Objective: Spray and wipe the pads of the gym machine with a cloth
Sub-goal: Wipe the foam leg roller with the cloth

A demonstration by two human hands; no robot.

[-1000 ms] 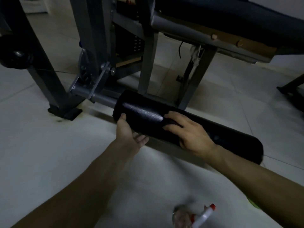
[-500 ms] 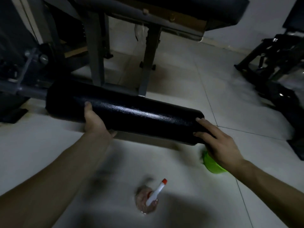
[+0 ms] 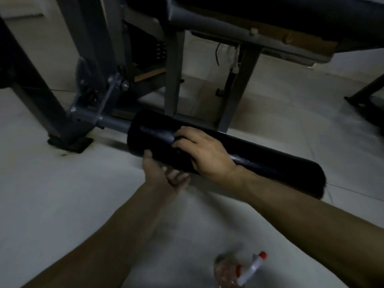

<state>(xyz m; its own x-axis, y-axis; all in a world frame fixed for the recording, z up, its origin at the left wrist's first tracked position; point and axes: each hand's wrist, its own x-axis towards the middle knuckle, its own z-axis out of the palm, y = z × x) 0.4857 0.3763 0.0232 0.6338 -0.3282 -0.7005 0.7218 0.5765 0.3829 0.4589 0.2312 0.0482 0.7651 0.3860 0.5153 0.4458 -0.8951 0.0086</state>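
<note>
**Head view: both hands on the roller pad, long axis far-left to near-right**

Position. The roller pad (image 3: 270, 169) hangs low over the floor (image 3: 62, 194). Its far-left end is fixed to the machine's grey steel bar (image 3: 114, 124) and its near-right end is free.

Right hand (image 3: 207, 156). It lies on top of the roller pad, towards the bar end. The fingers (image 3: 182, 132) are bent over the pad's curve and point along the axis to the bar.

Left hand (image 3: 162, 173). It cups the roller pad from below, just short of the bar end, with the thumb (image 3: 148, 155) up against the near face. The other fingers go under the pad and are partly hidden and blurred.

Cloth. None in view. I cannot tell whether one is pressed flat beneath my right palm.

Spray bottle (image 3: 249, 269). It lies on the floor well on the near side of the roller pad, with nothing touching it. It is blurred, and a red tip shows.

Surface state. There are pale glints on the roller pad's top, beside the right fingers and behind the right wrist. This is possibly wet film, but I am not certain.

Judgement. The stroke must follow the long axis. The right hand is at the bar end, so most of the length to cover lies towards the free end, behind that wrist. The right hand is the one placed to travel, and the left hand serves as the brace against roll. The underside, where the left fingers sit, is the part hardest to reach.
</note>
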